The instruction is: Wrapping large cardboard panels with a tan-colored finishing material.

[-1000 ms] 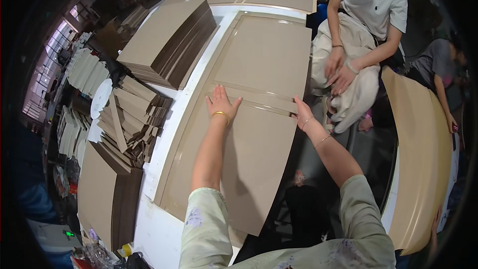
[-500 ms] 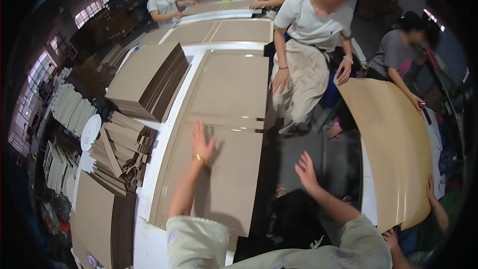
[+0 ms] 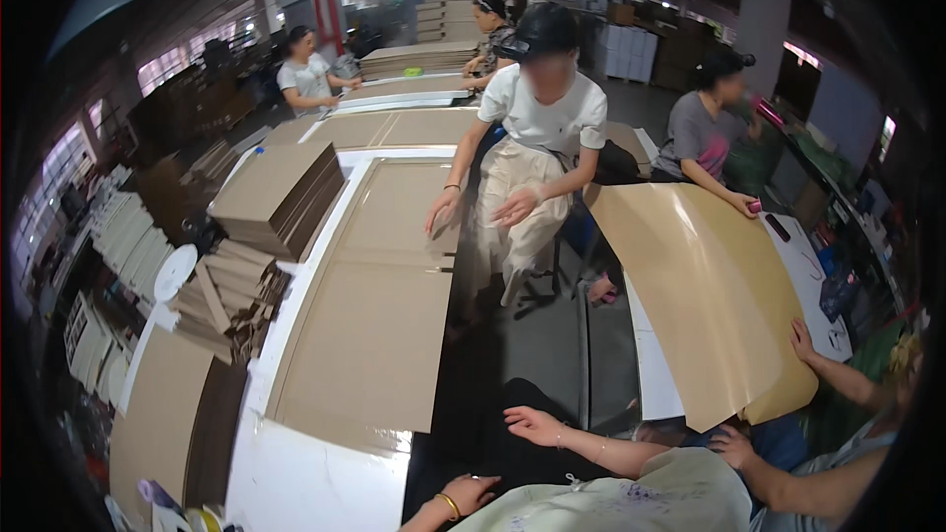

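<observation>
My left hand (image 3: 467,495), with a yellow bracelet and a ring, is low near my lap, beside the near end of the table. Its fingers are extended and hold nothing. My right hand (image 3: 537,426) hovers over my dark clothing with fingers apart, also holding nothing. To the left lies a large brown cardboard panel (image 3: 360,335) on the white table (image 3: 315,468), with shiny clear tape at its near edge. A second panel section (image 3: 399,202) continues beyond a taped seam. Neither of my hands touches the cardboard.
Left of the panel stand cardboard stacks (image 3: 271,192) and a pile of strips (image 3: 212,310). A seated co-worker (image 3: 542,118) has one hand by the panel's far right edge. At right, people hold a large brown sheet (image 3: 709,286) on another table.
My left hand has lifted off the cardboard and come back toward my lap. My right hand has moved lower and left. The view has shifted right, and the co-worker's hand has reached toward the panel.
</observation>
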Demonstrator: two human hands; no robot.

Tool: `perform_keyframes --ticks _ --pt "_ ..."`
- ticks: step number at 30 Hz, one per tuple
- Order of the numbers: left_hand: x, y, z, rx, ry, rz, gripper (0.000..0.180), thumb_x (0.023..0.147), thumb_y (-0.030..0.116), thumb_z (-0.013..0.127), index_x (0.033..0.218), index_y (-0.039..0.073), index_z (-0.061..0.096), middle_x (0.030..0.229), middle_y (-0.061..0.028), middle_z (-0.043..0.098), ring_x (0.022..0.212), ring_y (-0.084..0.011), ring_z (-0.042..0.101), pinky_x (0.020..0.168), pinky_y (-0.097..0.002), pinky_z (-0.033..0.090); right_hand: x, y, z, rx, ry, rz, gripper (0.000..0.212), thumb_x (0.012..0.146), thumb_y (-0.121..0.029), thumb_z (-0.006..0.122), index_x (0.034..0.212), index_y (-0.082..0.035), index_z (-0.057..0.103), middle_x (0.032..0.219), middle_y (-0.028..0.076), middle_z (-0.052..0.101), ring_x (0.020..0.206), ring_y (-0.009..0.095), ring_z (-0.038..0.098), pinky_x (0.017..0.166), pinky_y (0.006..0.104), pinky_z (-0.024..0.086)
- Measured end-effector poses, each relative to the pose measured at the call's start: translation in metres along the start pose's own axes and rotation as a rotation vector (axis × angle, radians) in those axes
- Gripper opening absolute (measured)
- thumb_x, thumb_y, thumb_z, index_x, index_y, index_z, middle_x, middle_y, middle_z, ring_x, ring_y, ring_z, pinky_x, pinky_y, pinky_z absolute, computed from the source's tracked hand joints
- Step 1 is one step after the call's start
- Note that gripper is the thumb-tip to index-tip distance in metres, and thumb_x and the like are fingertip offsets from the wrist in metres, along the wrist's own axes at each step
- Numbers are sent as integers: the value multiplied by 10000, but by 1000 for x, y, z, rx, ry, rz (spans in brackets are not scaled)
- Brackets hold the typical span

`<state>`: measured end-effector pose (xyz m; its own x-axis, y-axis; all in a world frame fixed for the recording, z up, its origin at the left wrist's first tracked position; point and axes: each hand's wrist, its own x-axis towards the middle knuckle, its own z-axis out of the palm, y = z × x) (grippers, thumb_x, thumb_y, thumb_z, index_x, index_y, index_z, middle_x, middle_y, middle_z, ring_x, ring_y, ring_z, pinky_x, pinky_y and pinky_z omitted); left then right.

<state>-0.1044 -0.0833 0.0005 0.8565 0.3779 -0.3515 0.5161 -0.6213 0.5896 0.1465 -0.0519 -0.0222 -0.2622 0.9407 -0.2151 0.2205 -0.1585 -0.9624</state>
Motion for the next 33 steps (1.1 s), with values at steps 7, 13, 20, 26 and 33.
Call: perform_keyframes --ticks 7,13,20,26,33 --pt "-29 21 -18 151 160 -208 508 882 283 500 1335 96 367 1300 -108 487 1170 -268 487 985 -441 367 -14 -25 25 -342 -466 -74 407 892 -223 557 1230 -10 476 1101 143 606 991 186 604 864 285 476" --pt "-25 34 -27 139 305 -192 491 877 259 512 1316 75 389 1293 -126 484 1165 -281 487 974 -437 377 -31 -24 36 -140 -192 -38 323 861 -186 597 1136 -23 555 937 76 648 811 111 623 745 246 500" --pt "-75 54 -96 -313 355 137 493 842 121 586 1306 63 430 1063 -148 603 957 -303 582 867 -362 436 -36 -50 14 -50 -233 -39 300 881 -142 583 1158 -34 546 916 21 611 779 49 574 730 193 472" --pt "-180 58 -164 -534 56 931 256 810 106 637 1048 65 554 897 -73 603 799 -207 589 918 -437 373 -92 -180 -82 -92 -466 -248 292 801 -112 673 1061 -30 567 971 42 626 866 110 585 792 250 463" --pt "-216 142 -203 -402 59 1274 264 936 274 449 1041 72 584 998 -138 618 862 -269 606 735 -389 445 -201 -301 -127 -163 -1199 -1016 311 927 -216 476 1094 34 556 1154 215 547 939 360 580 715 431 475"
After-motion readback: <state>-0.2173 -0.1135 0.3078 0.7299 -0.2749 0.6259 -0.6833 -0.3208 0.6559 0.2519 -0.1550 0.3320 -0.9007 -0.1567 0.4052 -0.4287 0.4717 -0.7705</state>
